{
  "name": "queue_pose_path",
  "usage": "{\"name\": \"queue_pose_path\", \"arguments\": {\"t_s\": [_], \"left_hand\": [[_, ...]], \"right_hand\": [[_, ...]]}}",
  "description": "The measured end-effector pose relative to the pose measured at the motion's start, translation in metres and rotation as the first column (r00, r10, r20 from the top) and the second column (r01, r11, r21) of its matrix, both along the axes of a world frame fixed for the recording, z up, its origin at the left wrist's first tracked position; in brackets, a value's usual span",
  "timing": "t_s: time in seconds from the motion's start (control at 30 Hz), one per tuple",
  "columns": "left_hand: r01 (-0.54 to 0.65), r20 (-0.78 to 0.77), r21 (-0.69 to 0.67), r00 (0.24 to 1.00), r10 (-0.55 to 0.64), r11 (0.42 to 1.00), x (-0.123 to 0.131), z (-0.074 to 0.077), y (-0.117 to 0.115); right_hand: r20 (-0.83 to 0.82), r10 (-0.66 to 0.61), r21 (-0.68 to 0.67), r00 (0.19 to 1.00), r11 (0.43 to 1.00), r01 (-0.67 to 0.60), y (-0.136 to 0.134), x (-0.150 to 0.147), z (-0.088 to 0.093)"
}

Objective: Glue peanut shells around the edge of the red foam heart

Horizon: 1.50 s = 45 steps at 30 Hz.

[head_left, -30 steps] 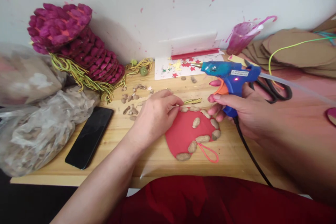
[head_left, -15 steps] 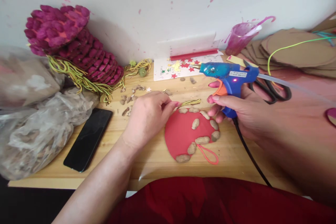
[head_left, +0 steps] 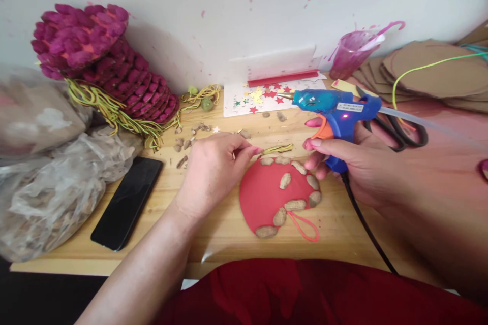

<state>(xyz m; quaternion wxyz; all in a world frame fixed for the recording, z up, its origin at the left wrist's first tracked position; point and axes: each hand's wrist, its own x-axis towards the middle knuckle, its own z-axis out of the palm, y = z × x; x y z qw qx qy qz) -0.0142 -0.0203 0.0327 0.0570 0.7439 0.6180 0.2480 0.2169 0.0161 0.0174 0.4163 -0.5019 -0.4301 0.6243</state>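
My right hand (head_left: pixel 358 167) grips a blue hot glue gun (head_left: pixel 339 111) with an orange trigger, its metal nozzle pointing left. A light glows on its side. My left hand (head_left: pixel 213 170) is closed in a pinch at the upper left edge of a red disc (head_left: pixel 259 193); whatever is between those fingers is hidden. Peanuts (head_left: pixel 295 205) lie along part of the disc's rim, and one sits further in. An orange cord loop (head_left: pixel 307 226) comes out at the bottom. By my left thumb tip lies a small yellow-green tassel (head_left: pixel 278 149).
Black-handled scissors (head_left: pixel 415 134) lie behind my right hand. A phone (head_left: pixel 127 203) and a plastic bag (head_left: pixel 57 193) are at left, near a stack of magenta peanut-covered discs (head_left: pixel 129 81). Star stickers (head_left: pixel 257 95), a stained cup (head_left: pixel 351 56) and cardboard pieces (head_left: pixel 427 68) line the back.
The glue gun and right hand appear slightly further right, as do the disc and cup, while the phone and bag appear slightly left. Both hands keep their grip and pose.
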Motion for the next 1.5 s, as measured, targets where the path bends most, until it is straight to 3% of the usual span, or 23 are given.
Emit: {"name": "queue_pose_path", "arguments": {"t_s": [0.27,0.5,0.73,0.97,1.23,1.4,1.5], "left_hand": [[0.042,-0.048,0.022,0.998,-0.041,0.999,-0.001,-0.002,0.002],[0.012,0.084,0.041,0.996,-0.015,0.999,-0.002,-0.005,0.002],[-0.02,-0.012,0.006,1.0,0.02,1.0,0.0,0.002,-0.001],[0.21,0.084,0.023,0.974,-0.211,0.978,0.002,-0.011,0.002],[0.054,-0.013,0.012,0.998,-0.054,0.998,-0.005,-0.004,0.003],[0.178,0.061,-0.005,0.982,-0.177,0.984,0.002,-0.007,0.001],[0.195,0.085,-0.059,0.978,-0.19,0.979,0.007,-0.011,-0.001]], "right_hand": [[-0.014,-0.006,-0.01,1.0,1.0,0.005,0.0,0.0,0.0],[-0.036,0.004,-0.015,0.999,1.0,-0.004,0.001,0.002,-0.003],[-0.037,0.009,-0.017,0.999,1.0,-0.01,0.0,0.002,-0.003],[-0.057,0.011,-0.006,0.998,1.0,-0.012,0.0,0.001,-0.002],[-0.042,-0.001,-0.016,0.999,1.0,0.0,0.0,0.002,-0.001],[-0.009,0.026,-0.036,1.0,0.999,-0.027,0.0,0.004,-0.003],[-0.009,0.025,-0.024,1.0,0.999,-0.025,0.0,0.003,-0.002]]}}
